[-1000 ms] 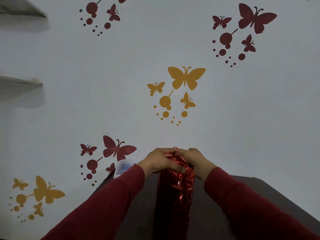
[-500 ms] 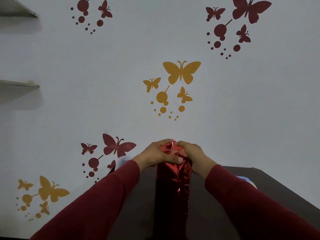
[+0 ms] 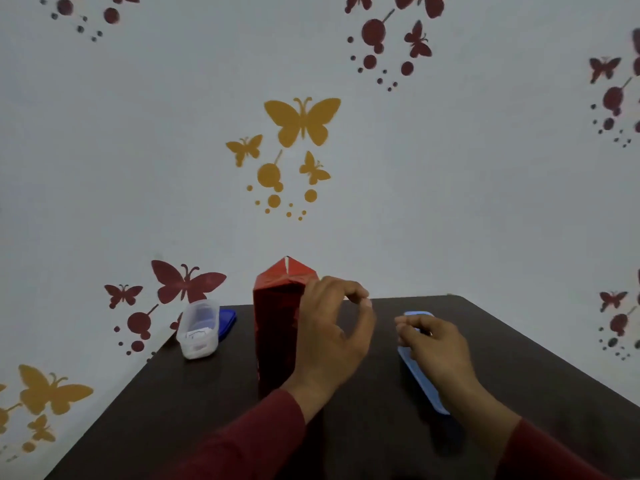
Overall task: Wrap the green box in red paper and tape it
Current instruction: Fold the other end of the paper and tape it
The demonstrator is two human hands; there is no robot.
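Note:
The box stands upright on the dark table (image 3: 519,341), fully covered in shiny red paper (image 3: 275,327); no green shows. Its top flaps are folded into a point. My left hand (image 3: 332,334) is against the box's right side, fingers curved, thumb and forefinger tips almost meeting with nothing visible between them. To the right, my right hand (image 3: 436,348) hovers over a flat light-blue lid (image 3: 424,386) with its fingers curled down. What its fingertips hold, if anything, is too small to see.
A clear plastic container (image 3: 199,329) with small white pieces inside stands left of the box, with a dark blue object (image 3: 228,322) behind it. The table's far edge meets a white wall with butterfly stickers.
Both hands have let go of the folded top of the paper. The left hand dropped to the box's right side, the right hand moved right over the blue lid. The view tilted down.

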